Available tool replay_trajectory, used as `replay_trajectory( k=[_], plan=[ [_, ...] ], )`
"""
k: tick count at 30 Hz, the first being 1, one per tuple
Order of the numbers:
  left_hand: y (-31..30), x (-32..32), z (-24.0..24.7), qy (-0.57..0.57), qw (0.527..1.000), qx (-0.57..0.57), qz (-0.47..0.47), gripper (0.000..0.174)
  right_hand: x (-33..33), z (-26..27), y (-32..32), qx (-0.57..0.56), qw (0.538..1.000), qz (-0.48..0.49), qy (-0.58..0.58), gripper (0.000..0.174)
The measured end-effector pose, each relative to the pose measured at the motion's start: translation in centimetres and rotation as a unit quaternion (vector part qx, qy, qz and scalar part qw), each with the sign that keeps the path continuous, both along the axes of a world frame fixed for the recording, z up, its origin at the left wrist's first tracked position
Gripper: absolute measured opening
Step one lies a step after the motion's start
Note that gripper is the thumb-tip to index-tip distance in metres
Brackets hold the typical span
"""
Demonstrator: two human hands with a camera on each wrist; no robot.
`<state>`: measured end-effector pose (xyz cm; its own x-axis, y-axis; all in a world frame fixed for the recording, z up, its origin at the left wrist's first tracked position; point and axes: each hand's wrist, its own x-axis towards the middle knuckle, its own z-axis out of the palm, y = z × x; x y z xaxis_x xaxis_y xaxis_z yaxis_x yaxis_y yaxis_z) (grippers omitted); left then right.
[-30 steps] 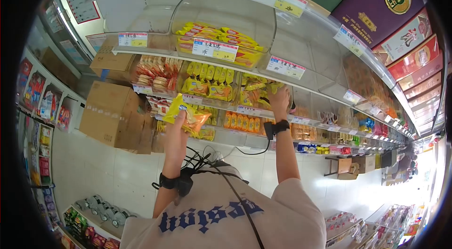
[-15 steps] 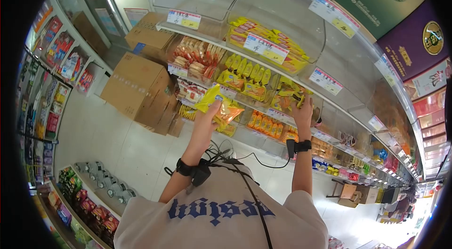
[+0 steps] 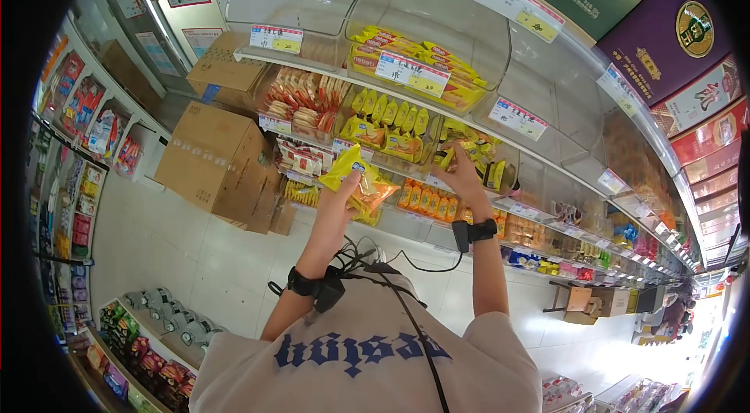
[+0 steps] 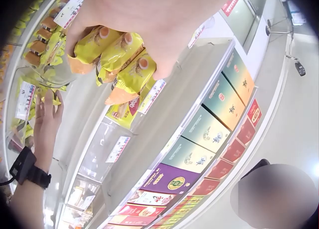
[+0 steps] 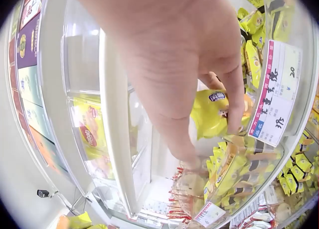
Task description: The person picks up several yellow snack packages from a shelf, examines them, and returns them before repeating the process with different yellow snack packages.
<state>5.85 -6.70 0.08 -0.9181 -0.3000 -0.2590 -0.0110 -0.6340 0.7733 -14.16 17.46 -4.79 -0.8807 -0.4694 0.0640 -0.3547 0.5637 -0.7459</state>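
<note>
My left hand (image 3: 334, 208) grips several yellow-and-orange snack packets (image 3: 355, 177) in front of the shelves. In the left wrist view, three packets (image 4: 122, 54) lie side by side between the thumb and fingers. My right hand (image 3: 466, 178) is over a clear shelf bin of similar yellow packets (image 3: 494, 172). Its fingers pinch a yellow snack packet (image 5: 208, 114) at the bin's left side, close behind the price tag (image 5: 278, 92) in the right wrist view. Part of that packet is hidden by the fingers.
A shelf edge with price tags (image 3: 518, 118) runs above the right hand. Bins of yellow packets (image 3: 383, 132) and red-and-white packets (image 3: 305, 100) lie to the left. Cardboard boxes (image 3: 207, 155) stand on the floor at left; a black cable (image 3: 430, 264) hangs between the wrists.
The right hand has drawn back from deep in the bin and moved to its left side, now with a packet between its fingers. The left hand keeps its packets; the head view has swung.
</note>
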Motion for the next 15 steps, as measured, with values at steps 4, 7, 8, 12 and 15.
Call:
replay_trajectory(
  k=[4, 7, 8, 12, 15],
  plan=[
    [0.1, 0.1, 0.2, 0.003, 1.0, 0.003, 0.008, 0.06, 0.0, -0.2, 1.2, -0.079, 0.994, 0.051, -0.061, 0.069],
    [0.1, 0.2, 0.2, -0.008, 1.0, 0.001, -0.006, 0.059, -0.2, 0.1, 1.9, -0.039, 0.992, 0.014, -0.123, 0.067],
    [0.0, 0.0, -0.3, -0.013, 1.0, -0.003, -0.011, 0.059, -0.4, -0.2, 1.9, -0.022, 0.996, 0.007, -0.085, 0.065],
    [0.2, -0.1, -0.2, -0.008, 1.0, -0.021, -0.019, 0.061, -0.8, -2.3, 2.2, 0.004, 0.996, -0.008, 0.087, 0.056],
    [0.2, -0.2, -0.2, -0.019, 0.999, -0.039, -0.025, 0.068, -0.6, -2.1, 2.0, -0.042, 0.985, -0.036, 0.16, 0.05]
  ],
)
